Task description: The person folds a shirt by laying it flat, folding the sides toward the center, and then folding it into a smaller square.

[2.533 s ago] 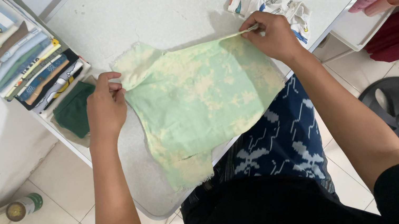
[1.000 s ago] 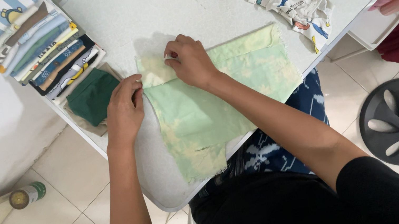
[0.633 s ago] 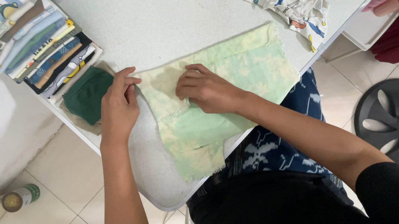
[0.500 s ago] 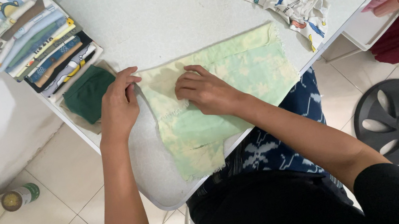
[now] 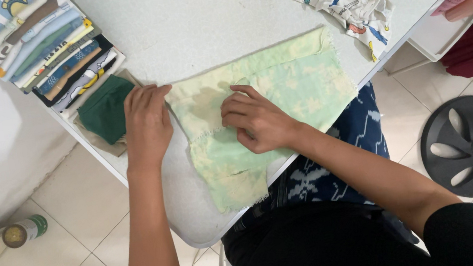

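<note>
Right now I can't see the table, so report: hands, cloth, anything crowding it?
Left hand flat at cloth's left edge. Right hand pressing the pale green cloth, flat on table. Dark green fabric beside left hand.

Stack of folded clothes at table's far left corner, w/ a dark green folded piece just beside it. Crumpled printed cloth on far right of white table. On floor: green can left, black fan base right.

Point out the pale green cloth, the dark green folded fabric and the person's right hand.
pale green cloth point(image 5: 304, 78), head view, on its flat right half.
dark green folded fabric point(image 5: 101, 109), head view, on its top face.
right hand point(image 5: 257, 123), head view, on its back.
</note>
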